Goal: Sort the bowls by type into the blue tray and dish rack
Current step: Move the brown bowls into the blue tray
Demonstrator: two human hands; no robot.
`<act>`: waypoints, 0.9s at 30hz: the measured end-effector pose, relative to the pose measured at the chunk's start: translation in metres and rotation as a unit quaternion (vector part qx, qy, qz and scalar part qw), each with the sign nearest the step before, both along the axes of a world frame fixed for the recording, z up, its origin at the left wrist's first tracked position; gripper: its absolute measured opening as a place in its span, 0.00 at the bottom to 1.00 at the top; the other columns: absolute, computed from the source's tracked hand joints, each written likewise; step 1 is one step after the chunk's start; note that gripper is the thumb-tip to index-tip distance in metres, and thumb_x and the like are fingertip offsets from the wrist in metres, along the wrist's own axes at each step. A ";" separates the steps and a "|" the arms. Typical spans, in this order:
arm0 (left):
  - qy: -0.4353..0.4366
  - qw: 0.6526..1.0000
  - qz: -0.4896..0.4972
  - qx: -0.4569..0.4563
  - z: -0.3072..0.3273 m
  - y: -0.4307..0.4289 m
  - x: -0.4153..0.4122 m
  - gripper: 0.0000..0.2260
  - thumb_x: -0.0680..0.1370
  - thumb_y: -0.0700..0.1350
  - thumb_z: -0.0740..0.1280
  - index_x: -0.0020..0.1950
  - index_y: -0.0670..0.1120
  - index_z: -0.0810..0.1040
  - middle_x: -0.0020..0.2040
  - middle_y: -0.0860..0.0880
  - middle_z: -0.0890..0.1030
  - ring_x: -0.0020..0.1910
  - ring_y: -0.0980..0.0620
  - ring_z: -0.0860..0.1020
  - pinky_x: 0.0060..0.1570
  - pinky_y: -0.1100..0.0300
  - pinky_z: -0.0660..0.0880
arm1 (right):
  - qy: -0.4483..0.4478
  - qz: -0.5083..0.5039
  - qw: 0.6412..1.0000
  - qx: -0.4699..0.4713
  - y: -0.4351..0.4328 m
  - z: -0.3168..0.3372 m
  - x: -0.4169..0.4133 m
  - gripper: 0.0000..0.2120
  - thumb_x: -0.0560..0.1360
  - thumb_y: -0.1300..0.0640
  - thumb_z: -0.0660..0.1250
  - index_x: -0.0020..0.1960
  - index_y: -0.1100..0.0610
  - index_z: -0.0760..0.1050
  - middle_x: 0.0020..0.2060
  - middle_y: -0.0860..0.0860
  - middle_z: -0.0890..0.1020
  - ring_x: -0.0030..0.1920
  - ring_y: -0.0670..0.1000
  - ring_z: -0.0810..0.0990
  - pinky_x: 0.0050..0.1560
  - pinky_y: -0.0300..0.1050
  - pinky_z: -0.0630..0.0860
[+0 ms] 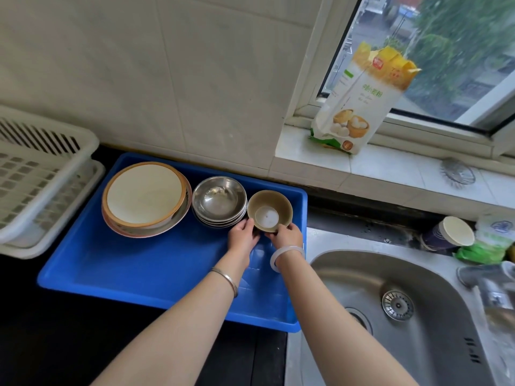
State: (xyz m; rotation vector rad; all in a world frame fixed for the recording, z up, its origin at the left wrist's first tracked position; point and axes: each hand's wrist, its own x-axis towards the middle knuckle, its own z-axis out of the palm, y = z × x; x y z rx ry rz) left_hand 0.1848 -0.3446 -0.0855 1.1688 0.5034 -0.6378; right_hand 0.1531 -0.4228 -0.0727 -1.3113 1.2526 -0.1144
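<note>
A blue tray (133, 268) lies on the dark counter. At its far side sit a stack of wide cream plates with orange rims (145, 197), a stack of steel bowls (218, 200) and a small tan bowl (269, 210) at the far right corner. My left hand (243, 236) and my right hand (287, 235) both grip the near rim of the tan bowl. The white dish rack (41, 176) stands to the left of the tray with nothing visible in it.
A steel sink (390, 316) with a drain strainer lies to the right of the tray. A flour bag (359, 98) leans on the window sill. A cup (448, 232) and green packaging (485, 249) sit behind the sink, a tap (490, 282) at the right edge.
</note>
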 end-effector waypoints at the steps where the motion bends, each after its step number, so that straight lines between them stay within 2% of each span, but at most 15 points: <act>1: -0.004 1.000 0.001 0.005 -0.001 0.000 0.000 0.14 0.81 0.39 0.57 0.66 0.39 0.72 0.63 0.40 0.76 0.63 0.43 0.74 0.58 0.58 0.72 | -0.011 -0.010 1.000 0.020 0.000 0.001 0.000 0.16 0.76 0.65 0.62 0.63 0.59 0.73 0.53 0.56 0.80 0.38 0.49 0.77 0.36 0.34 0.73; 2: -0.009 1.000 0.004 0.013 -0.002 0.000 0.000 0.14 0.81 0.39 0.58 0.66 0.38 0.72 0.63 0.40 0.76 0.63 0.44 0.74 0.59 0.58 0.72 | -0.024 -0.028 0.998 0.054 0.000 0.003 0.000 0.15 0.76 0.64 0.60 0.63 0.59 0.73 0.54 0.58 0.79 0.42 0.51 0.79 0.37 0.36 0.75; 5: -0.020 0.999 0.019 0.027 -0.004 0.000 -0.003 0.16 0.80 0.37 0.59 0.68 0.37 0.71 0.65 0.39 0.75 0.63 0.45 0.75 0.62 0.56 0.72 | -0.046 -0.060 0.991 0.110 0.000 0.006 -0.002 0.11 0.77 0.61 0.57 0.58 0.55 0.72 0.52 0.57 0.78 0.54 0.57 0.80 0.48 0.46 0.78; 9: -0.027 0.999 0.021 0.036 -0.003 0.001 -0.008 0.17 0.80 0.37 0.60 0.69 0.38 0.69 0.66 0.40 0.75 0.64 0.45 0.74 0.60 0.58 0.73 | -0.048 -0.052 0.991 0.117 0.000 0.009 -0.006 0.06 0.78 0.60 0.57 0.52 0.52 0.70 0.47 0.56 0.77 0.58 0.58 0.78 0.53 0.48 0.77; 12: -0.036 0.999 -0.002 0.041 0.001 0.007 -0.011 0.17 0.80 0.37 0.59 0.69 0.37 0.68 0.67 0.39 0.74 0.65 0.44 0.73 0.60 0.57 0.72 | -0.043 -0.046 0.991 0.120 0.001 0.010 -0.011 0.04 0.78 0.59 0.57 0.50 0.53 0.70 0.56 0.60 0.79 0.61 0.59 0.77 0.57 0.50 0.76; 14: -0.054 0.996 -0.032 0.058 0.005 0.017 -0.015 0.17 0.80 0.37 0.59 0.69 0.37 0.68 0.67 0.39 0.73 0.64 0.45 0.74 0.61 0.58 0.72 | -0.039 -0.038 0.992 0.118 0.003 0.009 -0.017 0.08 0.79 0.59 0.57 0.55 0.57 0.72 0.61 0.61 0.76 0.62 0.60 0.76 0.58 0.50 0.75; 16: -0.086 0.989 -0.071 0.097 0.009 0.032 -0.021 0.17 0.80 0.39 0.60 0.69 0.38 0.69 0.66 0.40 0.74 0.58 0.49 0.75 0.57 0.60 0.72 | -0.039 -0.026 0.994 0.103 0.008 0.011 -0.026 0.16 0.79 0.60 0.55 0.66 0.59 0.69 0.62 0.60 0.75 0.61 0.59 0.77 0.56 0.48 0.75; 18: -0.118 0.979 -0.097 0.137 0.016 0.053 -0.027 0.16 0.79 0.40 0.61 0.67 0.40 0.71 0.64 0.41 0.76 0.54 0.51 0.75 0.57 0.58 0.73 | -0.042 -0.002 0.997 0.063 0.019 0.016 -0.037 0.17 0.80 0.60 0.54 0.68 0.59 0.68 0.59 0.58 0.75 0.57 0.59 0.78 0.52 0.47 0.75; 21: -0.174 0.957 -0.126 0.195 0.033 0.092 -0.034 0.16 0.79 0.42 0.62 0.66 0.43 0.73 0.64 0.44 0.77 0.60 0.48 0.76 0.64 0.53 0.71 | -0.058 0.047 0.997 0.015 0.044 0.027 -0.052 0.14 0.79 0.61 0.54 0.62 0.59 0.72 0.55 0.56 0.76 0.48 0.56 0.79 0.47 0.45 0.75; 24: -0.222 0.936 -0.136 0.239 0.051 0.142 -0.045 0.16 0.79 0.43 0.62 0.66 0.44 0.74 0.63 0.46 0.78 0.61 0.49 0.76 0.59 0.61 0.70 | -0.078 0.119 0.990 0.007 0.084 0.041 -0.061 0.11 0.79 0.62 0.54 0.55 0.59 0.74 0.50 0.55 0.79 0.43 0.54 0.79 0.40 0.41 0.73; 27: -0.252 0.921 -0.114 0.275 0.062 0.204 -0.061 0.16 0.79 0.43 0.62 0.66 0.44 0.74 0.64 0.46 0.77 0.63 0.51 0.75 0.58 0.63 0.68 | -0.084 0.199 0.976 0.003 0.136 0.049 -0.061 0.10 0.79 0.62 0.54 0.50 0.58 0.75 0.47 0.55 0.80 0.39 0.53 0.79 0.37 0.41 0.71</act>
